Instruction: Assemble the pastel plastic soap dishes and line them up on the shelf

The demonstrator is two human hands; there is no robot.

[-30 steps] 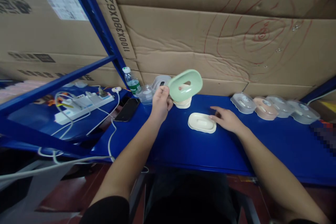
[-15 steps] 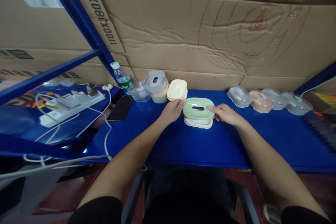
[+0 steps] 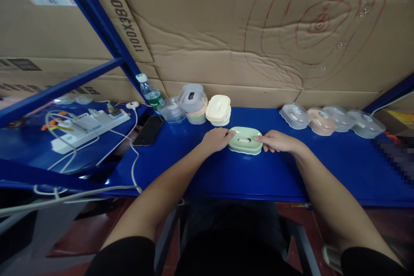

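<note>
A light green oval plastic piece with a slot in its middle sits over a cream base on the blue table. Through the slot a pale part of the base shows. At the green piece's left end, my left hand grips the rim with the thumb on top. My right hand holds the opposite end, thumb pressed on the upper face. Just behind is a stack of cream pieces. Left of that stack stand nested grey, peach and green pieces.
Clear plastic covers, a water bottle and a black phone are at the back left. A white power strip with cables lies farther left. Several lidded containers line the back right, before a cardboard wall.
Both hands have lowered the green piece, which was held raised and tilted above the cream base. Now it lies flat over the base. The view has shifted slightly.
</note>
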